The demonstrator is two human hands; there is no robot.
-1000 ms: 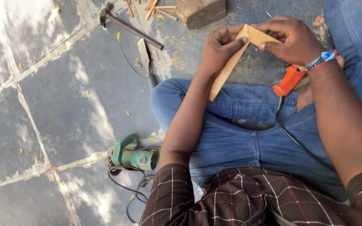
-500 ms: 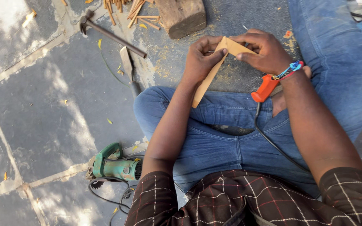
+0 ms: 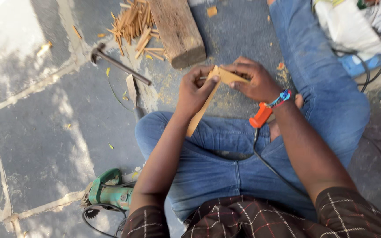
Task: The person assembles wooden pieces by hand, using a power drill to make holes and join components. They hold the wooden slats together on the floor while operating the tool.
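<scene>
I sit cross-legged in blue jeans on a stone floor. My left hand (image 3: 193,91) and my right hand (image 3: 253,81) both grip a light wooden piece (image 3: 199,112) made of two flat strips that meet in a pointed corner between my fingers. The longer strip hangs down toward my left knee; the shorter one lies under my right fingers. An orange-handled tool (image 3: 260,116) with a black cord rests on my lap just below my right wrist.
A thick wooden block (image 3: 177,31) lies ahead, with several thin wood sticks (image 3: 133,24) beside it. A hammer (image 3: 117,64) and a chisel (image 3: 133,94) lie on the floor to the left. A green power cutter (image 3: 106,194) sits by my left elbow. Bags and a blue box (image 3: 353,66) are at top right.
The view has tilted up and shifted, so my hands and the wooden piece appear lower and further left. More of the block, sticks and bags has come into view. My grip is unchanged.
</scene>
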